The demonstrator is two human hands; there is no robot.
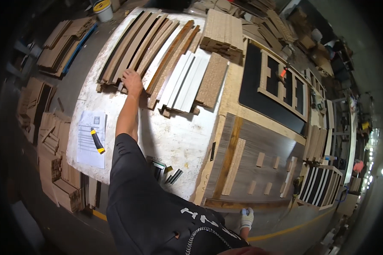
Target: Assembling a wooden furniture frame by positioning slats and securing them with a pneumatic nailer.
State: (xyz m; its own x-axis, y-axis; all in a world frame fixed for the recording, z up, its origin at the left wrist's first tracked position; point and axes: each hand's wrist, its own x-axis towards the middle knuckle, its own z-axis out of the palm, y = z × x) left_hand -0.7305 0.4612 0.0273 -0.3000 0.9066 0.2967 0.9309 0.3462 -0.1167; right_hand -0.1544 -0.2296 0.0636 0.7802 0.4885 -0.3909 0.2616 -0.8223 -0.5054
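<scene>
My bare left hand (132, 82) reaches forward over the white-topped table, its fingers curled round the near end of a brown wooden strip (137, 53) in a row of long strips. White strips (184, 83) and orange-brown strips (170, 55) lie to the right of that hand. My right hand (247, 218), in a pale knitted glove, hangs low beside the near edge of a wood-grain panel (264, 148). Its fingers are closed, with something small and bluish at their tips that I cannot make out.
A yellow-and-black utility knife (97, 141) rests on a printed sheet (86, 157) at the table's left. Stacked boards (221, 32) stand at the far end. Right of them, a black panel (259, 85) carries a wooden frame (302, 100). Wood piles (61, 170) line the left floor.
</scene>
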